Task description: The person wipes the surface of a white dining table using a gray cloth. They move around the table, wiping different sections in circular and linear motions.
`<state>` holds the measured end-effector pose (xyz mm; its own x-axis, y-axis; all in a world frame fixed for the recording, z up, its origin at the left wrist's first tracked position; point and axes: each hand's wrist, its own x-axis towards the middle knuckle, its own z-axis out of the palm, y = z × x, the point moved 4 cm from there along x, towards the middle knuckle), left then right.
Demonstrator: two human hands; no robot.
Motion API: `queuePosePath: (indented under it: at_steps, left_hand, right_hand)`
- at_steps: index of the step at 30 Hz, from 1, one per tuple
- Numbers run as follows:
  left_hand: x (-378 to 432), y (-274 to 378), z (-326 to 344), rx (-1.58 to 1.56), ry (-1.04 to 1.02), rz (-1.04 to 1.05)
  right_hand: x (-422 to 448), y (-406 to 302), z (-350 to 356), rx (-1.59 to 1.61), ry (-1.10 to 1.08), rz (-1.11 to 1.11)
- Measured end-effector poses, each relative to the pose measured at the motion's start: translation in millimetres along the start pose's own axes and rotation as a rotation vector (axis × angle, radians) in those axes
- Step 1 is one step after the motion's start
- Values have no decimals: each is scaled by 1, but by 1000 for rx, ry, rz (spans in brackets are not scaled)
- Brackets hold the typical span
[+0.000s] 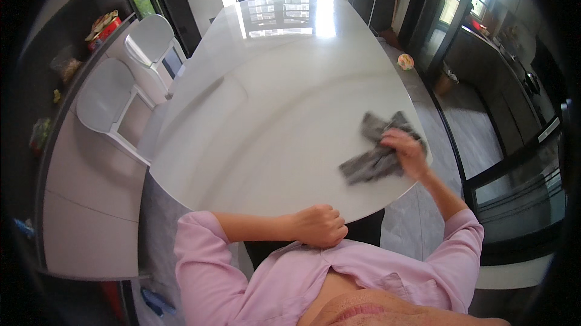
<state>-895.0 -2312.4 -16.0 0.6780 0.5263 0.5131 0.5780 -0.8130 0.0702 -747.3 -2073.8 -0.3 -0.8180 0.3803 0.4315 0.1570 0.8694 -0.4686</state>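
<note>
A long, glossy white table [272,113] with curved edges stretches away before me. My right hand [406,151] presses a crumpled grey cloth [372,166] onto the tabletop near its right edge; hand and cloth are slightly blurred. Part of the cloth is hidden under the fingers. My left hand [321,226] is closed in a fist at the near edge of the table, against the front of my pink shirt [281,280]. Nothing shows in that fist, though its inside is hidden.
Two white chairs [109,94] stand along the table's left side, beside a long cabinet [91,217] with bagged items on top. A colourful ball [405,61] lies on the floor to the right. Blue slippers [156,301] are at the lower left. Glass doors [517,190] stand at the right.
</note>
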Motion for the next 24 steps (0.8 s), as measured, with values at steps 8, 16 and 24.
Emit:
queuePosePath:
  at_steps: [8, 16, 24]
  left_hand:
    - [2, -8, 5, -109, -10, -71]
    - [-6, -16, 0, -263, -4, -129]
    - [-9, -17, 0, -301, 25, -131]
  right_hand:
    - [44, 100, -3, -496, 178, 661]
    - [102, -83, 111, -123, -212, -191]
    - [123, -109, 135, 81, -383, -481]
